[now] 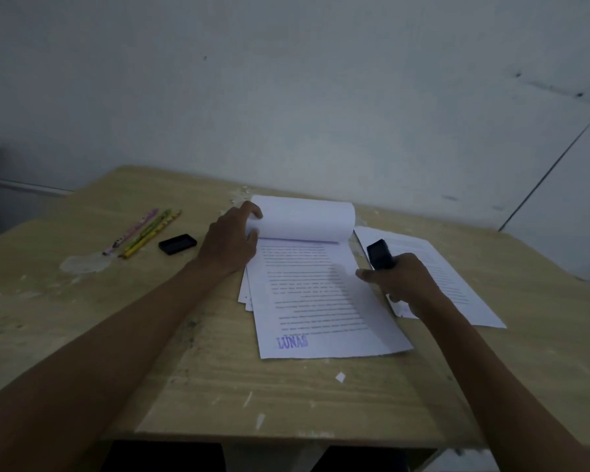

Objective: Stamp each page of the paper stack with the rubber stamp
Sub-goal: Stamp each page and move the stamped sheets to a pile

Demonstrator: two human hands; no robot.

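Observation:
A stack of printed white pages lies in the middle of the wooden table. The top exposed page carries a purple stamp mark reading "LUNAS" near its lower left corner. My left hand grips a rolled-back sheet at the far end of the stack, holding it curled over. My right hand is closed around a black rubber stamp, held just off the right edge of the stack. Under that hand lies a separate printed sheet.
A black ink pad or stamp cap sits left of the stack. Three pencils lie further left, beside a whitish stain. The wooden table has paint flecks. A grey wall stands close behind it.

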